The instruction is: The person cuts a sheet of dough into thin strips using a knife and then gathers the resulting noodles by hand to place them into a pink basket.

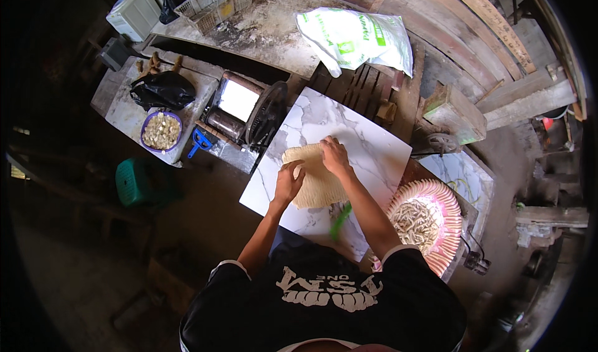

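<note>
A pale, ridged sheet of dough (pixel 317 187) lies on a white board with grey marble veins (pixel 374 143). It looks cut into many thin strips. My left hand (pixel 289 183) is at the sheet's left side, its fingers bent and closed on the dough. At the far edge, toward the right, my right hand (pixel 335 156) has its curled fingers closed on the dough too. Both hands partly cover the sheet, so the exact fingertip contact is hidden. A narrow green thing (pixel 340 221), too blurred to name, is on the board just below the dough.
To the right stands a pink-rimmed basket (pixel 450 227) holding many short pale pieces. A hand-cranked roller machine (pixel 249 112) is left of the board. Beyond lies a white sack (pixel 358 37). A purple bowl (pixel 144 141), black bag (pixel 163 90) and green stool (pixel 129 183) are farther left.
</note>
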The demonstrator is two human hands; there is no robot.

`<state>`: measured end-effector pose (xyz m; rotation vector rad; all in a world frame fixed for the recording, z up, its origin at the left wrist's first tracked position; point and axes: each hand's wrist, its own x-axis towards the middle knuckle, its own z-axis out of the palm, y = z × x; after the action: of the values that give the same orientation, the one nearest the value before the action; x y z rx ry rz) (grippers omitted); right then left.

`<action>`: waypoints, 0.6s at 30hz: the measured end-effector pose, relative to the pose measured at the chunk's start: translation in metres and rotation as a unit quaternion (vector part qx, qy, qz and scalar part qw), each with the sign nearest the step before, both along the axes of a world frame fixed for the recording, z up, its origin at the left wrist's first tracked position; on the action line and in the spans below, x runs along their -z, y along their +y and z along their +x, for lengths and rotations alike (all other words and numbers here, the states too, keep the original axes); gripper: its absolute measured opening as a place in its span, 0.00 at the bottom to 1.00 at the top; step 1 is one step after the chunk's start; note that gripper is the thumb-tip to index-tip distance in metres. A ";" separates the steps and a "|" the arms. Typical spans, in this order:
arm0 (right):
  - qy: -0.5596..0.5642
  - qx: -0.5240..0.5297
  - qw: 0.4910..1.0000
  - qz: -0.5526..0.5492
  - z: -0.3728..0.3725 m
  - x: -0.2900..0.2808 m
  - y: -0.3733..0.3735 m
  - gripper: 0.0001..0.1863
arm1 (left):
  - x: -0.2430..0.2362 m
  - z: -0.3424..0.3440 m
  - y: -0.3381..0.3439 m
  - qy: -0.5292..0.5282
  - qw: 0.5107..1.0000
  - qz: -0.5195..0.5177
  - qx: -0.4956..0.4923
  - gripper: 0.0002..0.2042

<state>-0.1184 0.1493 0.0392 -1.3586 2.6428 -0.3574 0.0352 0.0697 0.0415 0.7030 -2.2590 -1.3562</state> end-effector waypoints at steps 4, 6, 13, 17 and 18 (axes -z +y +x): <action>-0.029 0.011 0.999 -0.022 -0.004 0.009 0.016 0.10 | 0.006 0.002 -0.002 0.012 1.000 0.000 0.015 0.12; -0.040 0.018 0.997 -0.059 -0.007 0.014 0.018 0.09 | 0.007 0.000 -0.008 0.024 0.999 -0.006 0.028 0.12; -0.200 0.063 0.977 -0.047 -0.015 0.007 0.020 0.08 | 0.006 -0.008 -0.011 0.025 0.999 -0.001 0.038 0.12; -0.225 0.054 0.967 -0.110 -0.002 -0.015 0.027 0.08 | 0.001 -0.013 -0.007 0.025 0.998 0.034 0.045 0.14; -0.218 0.054 0.964 -0.143 0.005 -0.022 0.030 0.07 | -0.002 -0.012 -0.003 0.018 0.998 0.043 0.052 0.15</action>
<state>-0.1133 0.1796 0.0615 -1.0483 2.3573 -0.9651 0.0231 0.0662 0.0435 0.5910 -2.2486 -1.5112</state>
